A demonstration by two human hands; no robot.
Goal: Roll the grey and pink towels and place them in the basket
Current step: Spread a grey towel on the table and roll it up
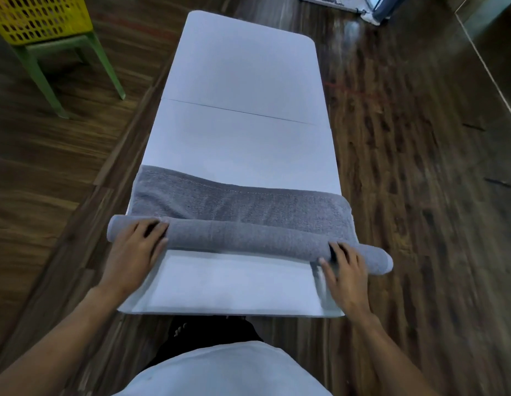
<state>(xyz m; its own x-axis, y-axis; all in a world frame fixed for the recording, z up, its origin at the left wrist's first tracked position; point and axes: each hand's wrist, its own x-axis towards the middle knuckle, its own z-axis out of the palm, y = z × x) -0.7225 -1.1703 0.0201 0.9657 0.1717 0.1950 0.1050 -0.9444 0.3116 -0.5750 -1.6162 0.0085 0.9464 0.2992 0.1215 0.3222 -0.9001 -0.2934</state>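
Lying across the near part of a white folding table (242,81), a grey towel (248,221) is shown partly rolled. The left hand (137,247) and the right hand (345,270) are pressed on the roll's ends, fingers nearly straight. A yellow basket (40,18) is seen on a green stool (63,55), far left.
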